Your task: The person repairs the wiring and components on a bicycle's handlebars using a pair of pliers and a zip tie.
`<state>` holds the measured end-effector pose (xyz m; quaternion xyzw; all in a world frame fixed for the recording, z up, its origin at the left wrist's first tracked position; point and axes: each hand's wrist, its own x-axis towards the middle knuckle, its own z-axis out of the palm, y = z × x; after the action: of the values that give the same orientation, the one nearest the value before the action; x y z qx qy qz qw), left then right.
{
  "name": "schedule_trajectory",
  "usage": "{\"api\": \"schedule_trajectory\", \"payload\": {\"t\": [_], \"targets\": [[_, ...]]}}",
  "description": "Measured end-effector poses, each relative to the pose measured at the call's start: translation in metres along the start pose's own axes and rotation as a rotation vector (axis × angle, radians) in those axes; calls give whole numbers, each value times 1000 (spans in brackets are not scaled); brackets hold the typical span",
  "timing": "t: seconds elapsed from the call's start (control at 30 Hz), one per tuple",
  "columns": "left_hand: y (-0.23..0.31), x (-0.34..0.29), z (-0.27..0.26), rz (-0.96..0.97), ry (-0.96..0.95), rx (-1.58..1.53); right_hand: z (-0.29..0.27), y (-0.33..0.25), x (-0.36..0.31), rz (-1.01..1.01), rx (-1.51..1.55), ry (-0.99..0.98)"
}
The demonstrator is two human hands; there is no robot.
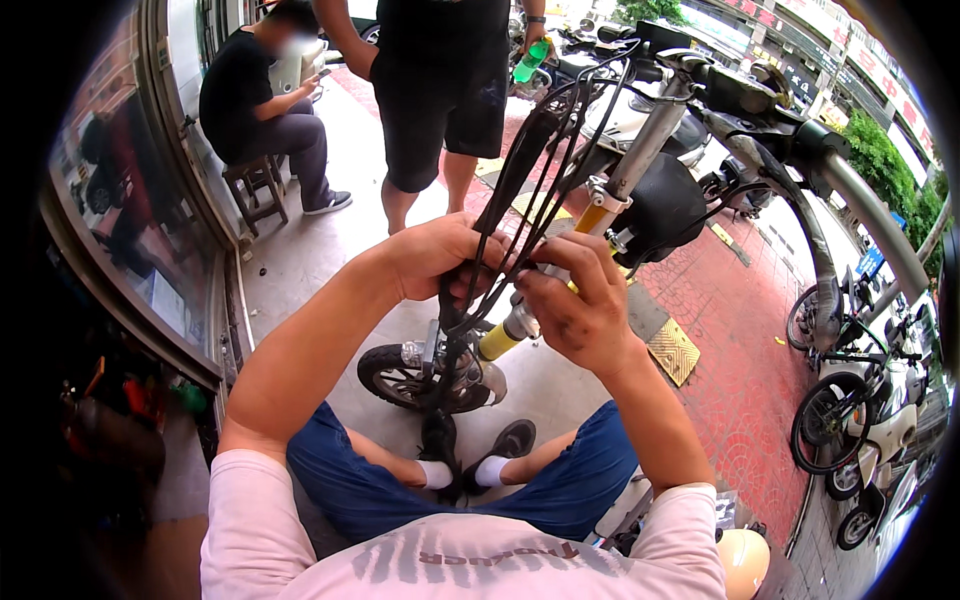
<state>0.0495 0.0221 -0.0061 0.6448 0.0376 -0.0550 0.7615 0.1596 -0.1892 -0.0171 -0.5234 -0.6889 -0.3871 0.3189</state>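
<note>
Beyond the yellow post [592, 218], to its left, stands a person in black shorts [430, 130] with a green bottle [531, 60]; farther left of it, another sits on a wooden stool [256, 190]. Parked bikes [845, 420] line its far right. Black cables [515, 172] hang just left of the post. The left hand [440, 255], knuckles up, clasps them; the right hand [585, 310], bent inward across the post, pinches them.
</note>
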Motion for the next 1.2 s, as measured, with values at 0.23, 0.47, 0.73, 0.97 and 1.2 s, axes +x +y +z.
{"api": "schedule_trajectory", "payload": {"t": [0.23,0.47,0.73,0.97,1.2], "targets": [[-2,-3,-6,-10,-76,-173,-6,-2,3,92,63,32],[-3,3,-1,-19,-156,-142,-3,4,-2,-12,-59,69],[-5,9,10,112,-102,-8,-10,-5,-14,304,244,175],[-11,20,19,126,-61,339,-3,7,-12,983,336,90],[-15,17,30,342,86,516,-25,36,6,911,426,-474]]}}
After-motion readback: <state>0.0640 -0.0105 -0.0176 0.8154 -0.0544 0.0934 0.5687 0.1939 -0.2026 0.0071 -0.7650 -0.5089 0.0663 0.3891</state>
